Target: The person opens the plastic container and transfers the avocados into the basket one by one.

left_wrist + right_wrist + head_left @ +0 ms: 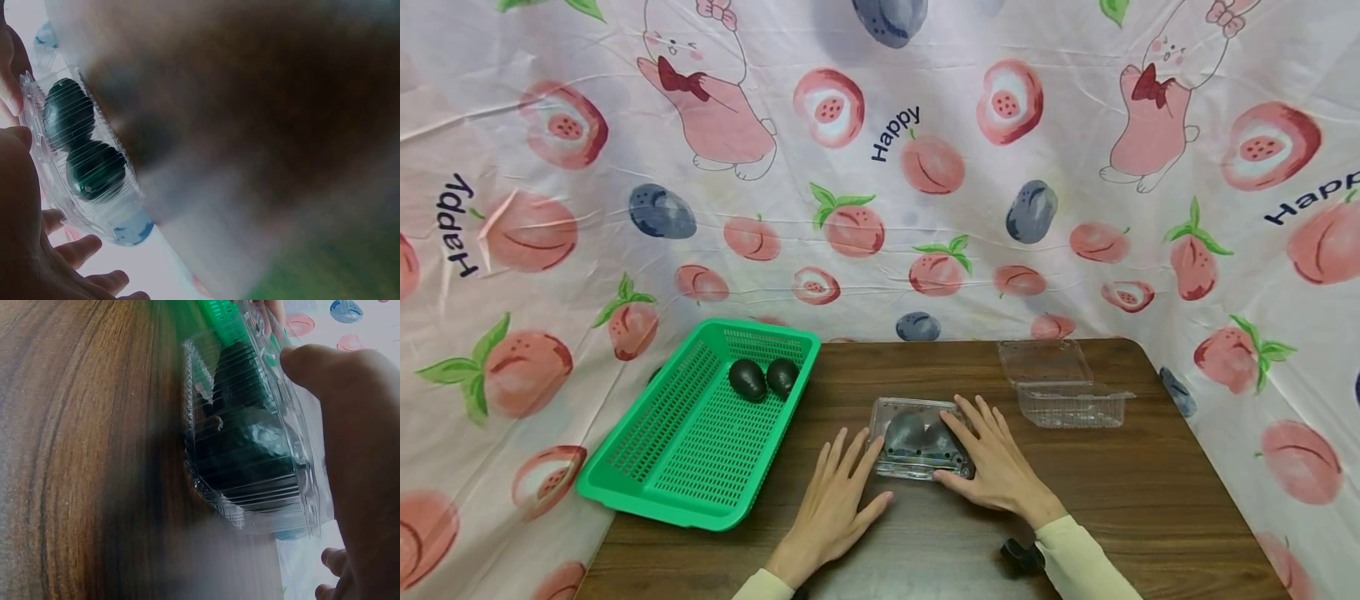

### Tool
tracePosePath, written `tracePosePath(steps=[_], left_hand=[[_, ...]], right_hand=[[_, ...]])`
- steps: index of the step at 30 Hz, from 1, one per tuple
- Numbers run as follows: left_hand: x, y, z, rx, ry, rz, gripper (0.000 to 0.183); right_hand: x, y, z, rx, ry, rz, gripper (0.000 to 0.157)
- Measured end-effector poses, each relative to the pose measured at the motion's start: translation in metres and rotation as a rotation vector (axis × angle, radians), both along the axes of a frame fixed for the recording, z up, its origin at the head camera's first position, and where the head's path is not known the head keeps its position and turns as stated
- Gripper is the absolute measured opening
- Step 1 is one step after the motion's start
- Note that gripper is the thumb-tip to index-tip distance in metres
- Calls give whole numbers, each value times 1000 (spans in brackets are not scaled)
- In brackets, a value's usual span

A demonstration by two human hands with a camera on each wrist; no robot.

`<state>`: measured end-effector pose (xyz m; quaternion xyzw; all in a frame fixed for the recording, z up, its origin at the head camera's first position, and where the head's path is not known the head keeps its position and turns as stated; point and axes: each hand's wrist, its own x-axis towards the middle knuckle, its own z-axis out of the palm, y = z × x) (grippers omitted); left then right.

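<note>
A clear plastic clamshell box [887, 410] lies on the table with its lid down. Inside it sit two dark avocados [67, 115], one beside the other. My right hand [996, 458] rests on the box's right side, fingers straight and spread over the lid, thumb by the front edge. At the left edge of the box is my left hand [831, 508], its fingers stretched out and the index fingertip at the box's side; whether it touches cannot be told. In the right wrist view my thumb [303, 365] lies along the lid's rim.
To the left stands a green plastic basket [692, 450] holding two more dark avocados [747, 381]. A second clear clamshell box [1071, 408] stands with its lid raised at the back right of the wooden table [1150, 500]. A printed cloth [955, 208] surrounds the table's back and sides.
</note>
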<state>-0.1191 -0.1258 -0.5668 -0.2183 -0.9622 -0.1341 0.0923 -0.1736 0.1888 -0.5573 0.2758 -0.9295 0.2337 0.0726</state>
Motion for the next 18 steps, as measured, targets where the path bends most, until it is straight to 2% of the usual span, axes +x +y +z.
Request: tracePosePath(steps=[9, 13, 18], left_hand=[[16, 1, 1, 6, 48, 13, 83], [16, 1, 4, 15, 70, 8, 80], [11, 2, 9, 35, 87, -1, 76]], right_hand=[[5, 3, 0, -29, -20, 51, 94], [6, 4, 1, -35, -14, 53, 94], [7, 4, 2, -20, 2, 60, 95]])
